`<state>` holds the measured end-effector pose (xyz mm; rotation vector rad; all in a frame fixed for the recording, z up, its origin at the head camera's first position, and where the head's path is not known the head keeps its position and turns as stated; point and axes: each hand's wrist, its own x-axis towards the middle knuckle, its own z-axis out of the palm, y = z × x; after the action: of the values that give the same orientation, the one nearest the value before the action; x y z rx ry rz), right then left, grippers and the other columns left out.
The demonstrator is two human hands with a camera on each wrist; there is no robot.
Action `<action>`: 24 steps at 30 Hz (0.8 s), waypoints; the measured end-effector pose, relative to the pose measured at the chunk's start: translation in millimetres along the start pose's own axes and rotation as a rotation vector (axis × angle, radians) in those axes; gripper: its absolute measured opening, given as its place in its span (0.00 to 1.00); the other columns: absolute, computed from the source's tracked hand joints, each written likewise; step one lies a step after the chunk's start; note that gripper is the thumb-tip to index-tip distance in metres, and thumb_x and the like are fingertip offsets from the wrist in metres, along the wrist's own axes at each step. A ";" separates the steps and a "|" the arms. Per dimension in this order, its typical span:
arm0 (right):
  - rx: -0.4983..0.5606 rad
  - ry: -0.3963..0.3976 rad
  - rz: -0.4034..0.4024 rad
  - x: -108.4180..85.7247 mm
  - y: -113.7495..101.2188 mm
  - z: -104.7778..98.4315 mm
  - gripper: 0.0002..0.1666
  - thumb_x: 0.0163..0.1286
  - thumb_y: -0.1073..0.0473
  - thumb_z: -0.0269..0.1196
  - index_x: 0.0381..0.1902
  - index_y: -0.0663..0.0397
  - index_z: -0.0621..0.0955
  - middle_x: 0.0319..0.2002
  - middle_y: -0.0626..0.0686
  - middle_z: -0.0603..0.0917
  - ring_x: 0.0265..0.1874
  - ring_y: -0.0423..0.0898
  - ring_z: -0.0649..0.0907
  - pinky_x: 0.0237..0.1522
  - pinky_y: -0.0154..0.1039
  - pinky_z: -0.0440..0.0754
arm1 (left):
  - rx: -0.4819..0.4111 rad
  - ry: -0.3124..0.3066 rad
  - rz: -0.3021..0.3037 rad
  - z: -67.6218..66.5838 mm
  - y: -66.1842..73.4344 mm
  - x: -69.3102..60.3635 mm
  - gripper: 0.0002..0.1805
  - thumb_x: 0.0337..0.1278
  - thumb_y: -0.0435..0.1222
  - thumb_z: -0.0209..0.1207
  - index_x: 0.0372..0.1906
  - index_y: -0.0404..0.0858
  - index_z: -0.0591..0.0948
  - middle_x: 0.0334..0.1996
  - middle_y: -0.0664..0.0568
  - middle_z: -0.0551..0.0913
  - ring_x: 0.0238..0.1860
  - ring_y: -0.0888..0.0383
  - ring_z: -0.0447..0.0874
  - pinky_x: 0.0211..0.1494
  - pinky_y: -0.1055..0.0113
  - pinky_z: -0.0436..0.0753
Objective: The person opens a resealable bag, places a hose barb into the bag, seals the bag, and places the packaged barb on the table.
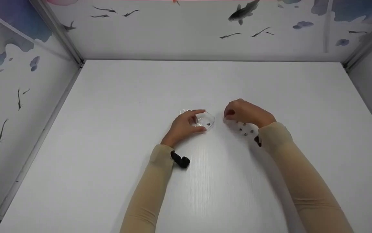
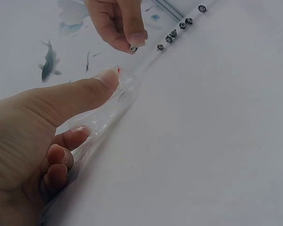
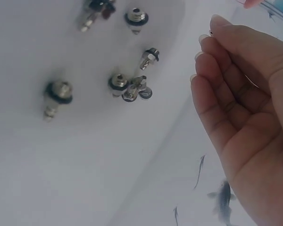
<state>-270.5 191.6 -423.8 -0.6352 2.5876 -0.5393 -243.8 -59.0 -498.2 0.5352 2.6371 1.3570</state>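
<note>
A clear plastic bag (image 1: 201, 120) with a small dark fitting (image 1: 208, 124) inside lies at the middle of the table. My left hand (image 1: 186, 125) grips the bag, thumb and fingers spread at its mouth; in the left wrist view the thumb of the left hand (image 2: 52, 108) presses on the clear film (image 2: 106, 110). To the right of the bag, my right hand (image 1: 245, 111) pinches a small metal fitting (image 2: 134, 48) between thumb and index finger. Several metal fittings with dark rings (image 3: 59, 93) lie beside the right hand (image 3: 250, 89).
The white table (image 1: 108, 97) is bounded by a patterned back wall (image 1: 186, 32) and a left wall (image 1: 37, 77). Black camera mounts sit at the left wrist (image 1: 181, 160) and the right wrist (image 1: 258, 141).
</note>
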 end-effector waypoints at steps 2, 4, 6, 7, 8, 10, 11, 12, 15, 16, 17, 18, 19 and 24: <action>-0.003 0.009 -0.002 0.9 -2.5 -0.5 0.10 0.67 0.62 0.63 0.45 0.53 0.85 0.42 0.51 0.85 0.36 0.46 0.80 0.44 0.41 0.82 | 0.004 -0.001 0.004 0.2 0.2 0.3 0.36 0.44 0.47 0.73 0.63 0.55 0.76 0.40 0.53 0.80 0.42 0.59 0.74 0.50 0.63 0.73; 0.000 0.013 -0.007 1.7 -4.8 -0.8 0.11 0.66 0.61 0.64 0.46 0.53 0.85 0.42 0.51 0.85 0.36 0.47 0.80 0.45 0.42 0.82 | 0.006 -0.001 0.011 0.3 0.3 0.4 0.36 0.43 0.46 0.73 0.63 0.54 0.76 0.40 0.53 0.80 0.42 0.59 0.74 0.50 0.63 0.73; -0.001 0.017 -0.015 3.0 -7.3 -1.0 0.11 0.66 0.61 0.64 0.46 0.53 0.85 0.42 0.51 0.85 0.37 0.47 0.80 0.46 0.42 0.82 | 0.006 0.000 0.013 0.4 0.2 0.5 0.36 0.43 0.46 0.73 0.63 0.54 0.76 0.40 0.53 0.80 0.41 0.59 0.74 0.50 0.63 0.73; -0.002 0.019 -0.020 3.5 -8.8 -1.2 0.11 0.66 0.61 0.64 0.46 0.53 0.85 0.42 0.51 0.85 0.37 0.47 0.80 0.46 0.42 0.82 | 0.005 0.000 0.014 0.3 0.4 0.5 0.36 0.43 0.46 0.73 0.63 0.54 0.76 0.39 0.53 0.80 0.41 0.59 0.75 0.50 0.63 0.73; -0.003 0.022 -0.027 4.1 -10.0 -1.3 0.11 0.66 0.61 0.64 0.46 0.53 0.85 0.42 0.51 0.85 0.37 0.47 0.81 0.46 0.42 0.82 | 0.005 0.000 0.015 0.3 0.4 0.4 0.36 0.43 0.46 0.73 0.63 0.54 0.76 0.39 0.53 0.80 0.41 0.59 0.75 0.49 0.63 0.73; -0.003 0.029 -0.040 5.3 -12.8 -1.6 0.11 0.66 0.62 0.64 0.46 0.54 0.85 0.42 0.52 0.85 0.38 0.47 0.81 0.46 0.43 0.82 | 0.000 0.000 0.014 0.2 0.1 0.2 0.36 0.43 0.46 0.73 0.63 0.54 0.76 0.39 0.53 0.80 0.41 0.59 0.75 0.49 0.63 0.73; -0.003 0.031 -0.046 5.9 -14.2 -1.8 0.11 0.66 0.62 0.64 0.46 0.54 0.85 0.42 0.52 0.85 0.38 0.47 0.81 0.46 0.42 0.82 | -0.004 0.000 0.013 0.1 0.0 0.0 0.36 0.43 0.46 0.73 0.63 0.54 0.76 0.40 0.53 0.80 0.41 0.59 0.75 0.49 0.63 0.73; -0.001 0.035 -0.058 6.4 -15.5 -1.8 0.11 0.66 0.62 0.64 0.45 0.55 0.85 0.42 0.52 0.85 0.38 0.47 0.81 0.46 0.43 0.82 | -0.007 -0.001 0.011 0.0 -0.3 -0.2 0.36 0.43 0.46 0.73 0.63 0.55 0.76 0.40 0.54 0.80 0.41 0.59 0.74 0.49 0.63 0.73; -0.002 0.046 -0.092 7.7 -19.2 -2.2 0.10 0.66 0.62 0.63 0.45 0.56 0.85 0.42 0.52 0.85 0.38 0.46 0.82 0.45 0.42 0.82 | -0.018 -0.005 0.003 -0.1 -1.3 -1.0 0.36 0.44 0.47 0.73 0.63 0.56 0.75 0.40 0.55 0.79 0.41 0.60 0.74 0.50 0.63 0.73; -0.002 0.049 -0.101 8.0 -20.6 -2.3 0.10 0.66 0.62 0.63 0.45 0.56 0.85 0.42 0.52 0.85 0.38 0.46 0.82 0.45 0.42 0.82 | -0.021 -0.006 0.001 -0.2 -1.6 -1.2 0.36 0.44 0.48 0.73 0.63 0.57 0.75 0.41 0.55 0.79 0.41 0.60 0.74 0.50 0.63 0.73; -0.005 0.052 -0.111 8.3 -21.8 -2.4 0.10 0.67 0.62 0.63 0.44 0.56 0.85 0.42 0.52 0.85 0.38 0.46 0.82 0.46 0.42 0.82 | -0.024 -0.007 -0.002 -0.3 -1.5 -1.4 0.36 0.44 0.48 0.73 0.63 0.57 0.75 0.41 0.56 0.79 0.41 0.60 0.73 0.49 0.63 0.73; -0.008 0.054 -0.122 8.7 -22.9 -2.4 0.10 0.67 0.62 0.63 0.44 0.56 0.85 0.42 0.52 0.85 0.38 0.46 0.82 0.46 0.42 0.82 | -0.024 -0.008 -0.004 -0.2 -1.7 -1.4 0.36 0.44 0.48 0.72 0.63 0.58 0.75 0.40 0.56 0.79 0.41 0.60 0.73 0.49 0.63 0.72; -0.011 0.055 -0.129 9.1 -24.3 -2.4 0.10 0.67 0.62 0.63 0.44 0.56 0.85 0.42 0.52 0.86 0.39 0.46 0.82 0.47 0.42 0.81 | -0.022 -0.007 -0.002 -0.3 -1.8 -1.2 0.36 0.44 0.49 0.72 0.63 0.58 0.75 0.40 0.56 0.79 0.41 0.60 0.73 0.49 0.63 0.72; -0.005 0.056 -0.160 11.7 -29.0 -0.9 0.10 0.66 0.63 0.63 0.44 0.58 0.85 0.42 0.53 0.86 0.39 0.47 0.83 0.47 0.44 0.81 | -0.010 -0.008 0.004 -0.5 -1.4 -0.4 0.36 0.44 0.49 0.73 0.63 0.57 0.75 0.39 0.56 0.79 0.40 0.61 0.73 0.48 0.64 0.72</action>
<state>-270.4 162.2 -413.3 -0.8452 2.6047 -0.6092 -243.9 -60.3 -499.1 0.5441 2.6230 1.3665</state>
